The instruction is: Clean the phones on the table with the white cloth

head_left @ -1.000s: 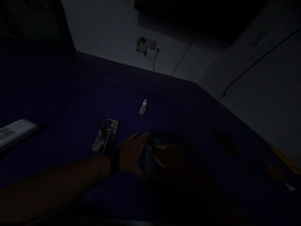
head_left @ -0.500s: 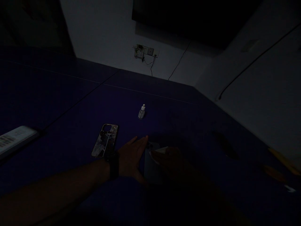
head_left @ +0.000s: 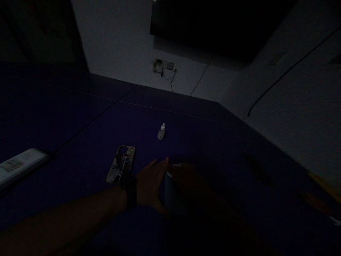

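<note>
Left hand (head_left: 148, 185) lies along the phone (head_left: 172, 197); right hand (head_left: 188, 177) holds white cloth (head_left: 169, 174) at phone's far end. Dropper bottle (head_left: 161, 133) stands beyond.

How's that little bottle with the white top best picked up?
Probably grip the bottle by its wider body, pinching opposite sides and coming from the near side: it stands upright, touching nothing else nearby, and the white top is narrower.

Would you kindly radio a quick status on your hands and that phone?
Left hand spread along left edge of phone. Right hand at upper end with pale cloth, grip too dark to judge. Dropper bottle and patterned case apart from phone.
</note>
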`<state>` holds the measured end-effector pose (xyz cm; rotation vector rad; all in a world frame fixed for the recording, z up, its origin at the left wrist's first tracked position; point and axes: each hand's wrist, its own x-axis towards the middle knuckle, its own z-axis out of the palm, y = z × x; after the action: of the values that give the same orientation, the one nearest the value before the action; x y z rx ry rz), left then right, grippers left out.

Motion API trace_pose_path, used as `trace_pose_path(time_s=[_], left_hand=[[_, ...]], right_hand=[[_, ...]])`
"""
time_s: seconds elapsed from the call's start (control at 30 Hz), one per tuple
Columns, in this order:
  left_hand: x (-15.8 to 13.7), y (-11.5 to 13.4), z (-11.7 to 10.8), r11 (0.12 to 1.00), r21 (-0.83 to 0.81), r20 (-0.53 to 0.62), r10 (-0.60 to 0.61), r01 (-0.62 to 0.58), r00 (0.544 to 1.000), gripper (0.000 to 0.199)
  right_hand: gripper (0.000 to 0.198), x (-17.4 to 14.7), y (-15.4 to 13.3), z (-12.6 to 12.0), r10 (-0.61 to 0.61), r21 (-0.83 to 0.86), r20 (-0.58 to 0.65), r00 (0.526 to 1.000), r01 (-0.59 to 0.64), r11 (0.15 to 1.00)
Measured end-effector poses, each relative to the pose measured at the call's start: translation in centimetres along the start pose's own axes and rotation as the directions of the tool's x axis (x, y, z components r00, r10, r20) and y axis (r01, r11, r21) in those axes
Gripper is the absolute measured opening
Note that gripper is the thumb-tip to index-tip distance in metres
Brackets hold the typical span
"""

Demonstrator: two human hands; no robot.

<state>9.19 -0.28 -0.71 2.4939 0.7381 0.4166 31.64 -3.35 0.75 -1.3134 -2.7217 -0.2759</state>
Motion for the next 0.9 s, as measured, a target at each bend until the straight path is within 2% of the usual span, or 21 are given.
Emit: trace_pose_path(time_s=[0.23,0.37,0.5,0.6,0.73,0.9], left_hand=[[0.0,0.1,-0.1,1.000,-0.014,-0.009,0.007,-0.007,1.000,0.157],[-0.1,0.2,-0.1,0.999,-0.026,-0.028,0.030,-0.030,0.999,0.160],[-0.1,0.2,0.1,0.999,-0.032,-0.041,0.030,-0.031,0.999,0.165],[-0.1,0.2,0.1,0.999,-0.026,-0.044,0.026,-0.028,0.999,0.163],[-0.1,0.1,0.0,0.999,-0.019,-0.044,0.036,-0.037,0.998,0.160],[-0.1,0.1,0.0,1.000,-0.008,-0.020,0.008,-0.008,1.000,0.160]], right_hand=[[0.044,-1.4,1.2,0.1,-0.012,0.055,-0.024,1.000,0.013,0.998],[0.042,-0.6,0.6,0.2,0.011,0.022,-0.037,0.999,-0.010,1.000],[0.037,0.1,-0.4,0.2,-0.064,0.082,-0.070,0.996,0.070,0.994],[0.038,-0.6,0.3,0.0,-0.084,0.148,-0.099,0.991,0.099,0.984],[0.039,-1.5,1.6,-0.3,-0.014,0.166,-0.084,0.996,0.028,0.986],[0.044,-0.2,0.3,-0.4,0.045,0.072,-0.029,0.999,-0.043,0.997]])
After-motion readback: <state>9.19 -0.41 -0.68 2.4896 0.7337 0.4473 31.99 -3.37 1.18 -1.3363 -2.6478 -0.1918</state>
